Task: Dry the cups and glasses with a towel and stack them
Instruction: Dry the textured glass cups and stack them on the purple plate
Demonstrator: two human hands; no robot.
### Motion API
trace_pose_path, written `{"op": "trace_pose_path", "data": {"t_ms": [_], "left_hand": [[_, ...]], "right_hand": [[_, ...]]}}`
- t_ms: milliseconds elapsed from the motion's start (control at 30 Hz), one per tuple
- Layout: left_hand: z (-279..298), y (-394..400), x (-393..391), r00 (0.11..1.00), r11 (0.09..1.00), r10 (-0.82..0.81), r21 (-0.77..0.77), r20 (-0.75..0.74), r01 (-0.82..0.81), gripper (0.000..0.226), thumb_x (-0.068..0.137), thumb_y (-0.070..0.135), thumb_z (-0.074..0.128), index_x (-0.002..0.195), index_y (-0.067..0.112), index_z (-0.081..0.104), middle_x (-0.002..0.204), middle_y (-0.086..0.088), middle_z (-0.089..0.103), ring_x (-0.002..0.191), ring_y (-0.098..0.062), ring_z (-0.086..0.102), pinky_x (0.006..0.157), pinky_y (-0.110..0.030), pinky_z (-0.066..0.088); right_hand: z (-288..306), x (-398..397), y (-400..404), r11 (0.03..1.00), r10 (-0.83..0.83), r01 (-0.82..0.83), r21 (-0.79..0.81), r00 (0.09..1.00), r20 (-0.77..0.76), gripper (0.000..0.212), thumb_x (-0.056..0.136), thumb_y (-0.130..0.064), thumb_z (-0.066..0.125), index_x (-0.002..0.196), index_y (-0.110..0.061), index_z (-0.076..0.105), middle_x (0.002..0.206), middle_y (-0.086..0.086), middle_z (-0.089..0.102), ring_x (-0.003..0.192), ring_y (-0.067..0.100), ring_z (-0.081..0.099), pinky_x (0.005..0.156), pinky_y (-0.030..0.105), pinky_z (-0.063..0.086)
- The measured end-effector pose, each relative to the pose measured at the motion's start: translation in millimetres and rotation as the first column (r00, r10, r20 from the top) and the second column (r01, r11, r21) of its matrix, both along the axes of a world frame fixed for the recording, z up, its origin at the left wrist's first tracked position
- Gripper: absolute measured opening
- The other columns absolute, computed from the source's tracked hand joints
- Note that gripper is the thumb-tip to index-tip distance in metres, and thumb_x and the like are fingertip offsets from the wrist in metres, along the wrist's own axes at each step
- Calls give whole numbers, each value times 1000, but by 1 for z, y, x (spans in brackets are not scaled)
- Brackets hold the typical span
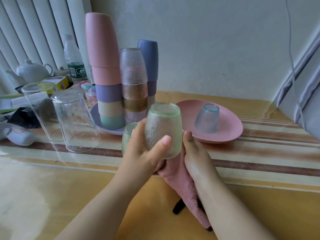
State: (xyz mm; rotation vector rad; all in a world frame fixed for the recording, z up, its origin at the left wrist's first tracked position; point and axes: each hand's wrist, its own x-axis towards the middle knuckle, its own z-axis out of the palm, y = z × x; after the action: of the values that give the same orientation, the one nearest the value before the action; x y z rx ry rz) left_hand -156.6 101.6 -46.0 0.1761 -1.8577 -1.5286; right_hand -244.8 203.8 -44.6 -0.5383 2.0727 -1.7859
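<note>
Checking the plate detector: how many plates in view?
2. A pink plate right of centre with one blue glass upside down on it, and a purple plate under the cup stacks, mostly covered. Others may be hidden in the left clutter.

Two bare forearms show, with no sleeve, watch, bracelet or ring on either — nothing is worn as far up as the lower edge of the picture. The left hand (147, 149) has a short, rounded, unpainted thumbnail, plain to see. The right hand (194, 151) shows a dark smudge along the upper side of its fingers — whether dirt or shadow cannot be told.
</note>
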Motion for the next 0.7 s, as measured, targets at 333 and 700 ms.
{"op": "trace_pose_path", "data": {"t_ms": [333, 700], "left_hand": [[5, -58, 14, 934, 938, 346, -27, 94, -345, 39, 68, 38, 84, 97, 33, 58, 94, 11, 68, 79, 6, 65, 71, -14, 52], [-22, -59, -3, 882, 932, 360, -164, 304, -324, 82, 53, 70, 71, 120, 25, 57, 115, 2, 63, 108, -13, 60, 97, -42, 50]], "right_hand": [[-8, -6, 2, 998, -52, 47, -36, 986, -155, 15, 98, -28, 46, 90, -38, 53, 92, -34, 52, 78, -28, 45, 65, -10, 31], [-10, -17, 6, 990, -118, 104, -94, 981, -156, 14, 98, -30, 47, 106, -26, 58, 98, -23, 60, 90, -15, 51, 76, 5, 38]]}}
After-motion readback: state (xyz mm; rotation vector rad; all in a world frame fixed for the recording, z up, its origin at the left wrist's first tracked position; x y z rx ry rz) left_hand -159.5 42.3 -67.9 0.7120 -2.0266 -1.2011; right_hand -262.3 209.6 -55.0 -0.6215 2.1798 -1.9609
